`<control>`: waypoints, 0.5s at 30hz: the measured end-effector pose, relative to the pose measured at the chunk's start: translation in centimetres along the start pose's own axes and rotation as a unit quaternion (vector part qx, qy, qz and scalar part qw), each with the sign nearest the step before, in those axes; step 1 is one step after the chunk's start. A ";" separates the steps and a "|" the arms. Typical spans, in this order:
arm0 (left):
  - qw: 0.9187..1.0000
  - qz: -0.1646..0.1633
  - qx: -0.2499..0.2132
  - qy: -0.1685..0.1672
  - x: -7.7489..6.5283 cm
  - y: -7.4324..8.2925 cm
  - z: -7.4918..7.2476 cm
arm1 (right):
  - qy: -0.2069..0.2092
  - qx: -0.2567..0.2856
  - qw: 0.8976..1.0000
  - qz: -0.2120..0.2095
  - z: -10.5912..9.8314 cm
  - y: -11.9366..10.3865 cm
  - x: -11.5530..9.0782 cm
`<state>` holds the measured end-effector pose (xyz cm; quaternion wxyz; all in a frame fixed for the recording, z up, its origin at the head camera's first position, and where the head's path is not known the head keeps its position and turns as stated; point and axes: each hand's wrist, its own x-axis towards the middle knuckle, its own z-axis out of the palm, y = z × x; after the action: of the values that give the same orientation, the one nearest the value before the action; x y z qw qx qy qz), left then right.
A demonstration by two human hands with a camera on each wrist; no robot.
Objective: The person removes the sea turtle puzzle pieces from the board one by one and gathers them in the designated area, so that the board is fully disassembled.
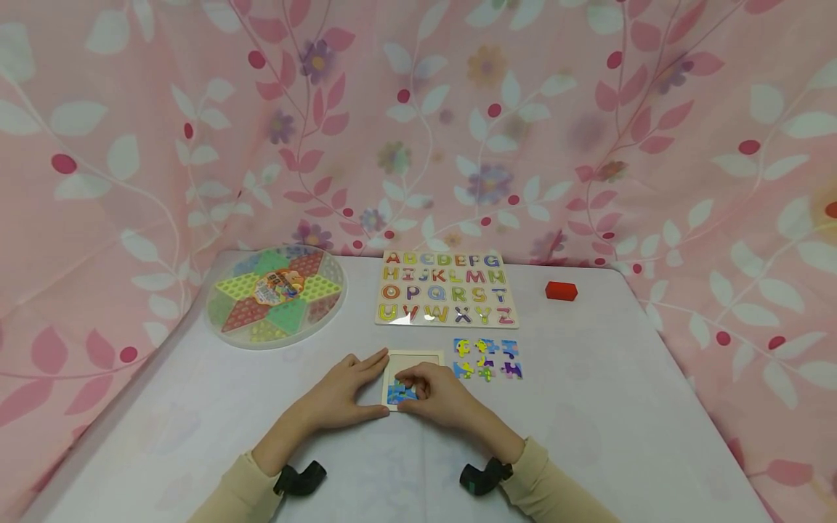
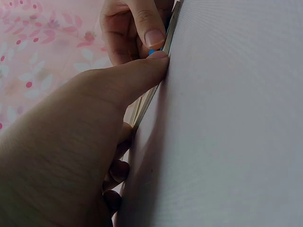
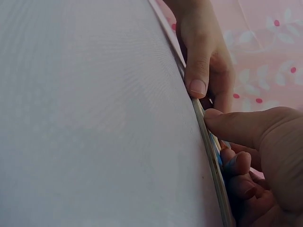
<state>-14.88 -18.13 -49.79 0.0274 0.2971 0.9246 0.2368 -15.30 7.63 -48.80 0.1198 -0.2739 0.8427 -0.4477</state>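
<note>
A small jigsaw tray [image 1: 415,354] with a pale wooden frame lies on the table before me. Blue puzzle pieces [image 1: 396,394] fill part of its lower left. My left hand [image 1: 340,392] rests along the tray's left side, fingers stretched toward the upper corner and thumb at the lower one. Over the tray's lower right is my right hand [image 1: 441,394], its index fingertip at the pieces and its other fingers bent. In the right wrist view its thumb [image 3: 232,125] touches the frame's edge; I cannot tell whether those fingers pinch a piece.
Several loose jigsaw pieces [image 1: 487,359] lie right of the tray. Behind stands an alphabet puzzle board [image 1: 447,322]. A round Chinese checkers set [image 1: 277,298] is at the back left, and a red block [image 1: 561,291] at the back right. A floral curtain [image 1: 418,145] hangs behind the table.
</note>
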 end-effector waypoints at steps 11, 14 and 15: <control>1.000 -0.002 0.001 -0.002 0.0 0.1 0.0 | 0.004 0.012 1.000 0.002 0.0 0.2 0.1; 1.000 -0.001 0.002 -0.001 0.0 0.1 0.0 | 0.005 0.016 1.000 0.002 0.1 0.3 0.1; 1.000 -0.001 0.002 -0.001 0.0 0.1 0.0 | 0.005 0.017 1.000 0.002 0.1 0.3 0.1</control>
<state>-14.86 -18.07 -49.76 0.0282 0.2960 0.9255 0.2345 -15.50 7.65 -49.09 0.1213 -0.2680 0.8363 -0.4626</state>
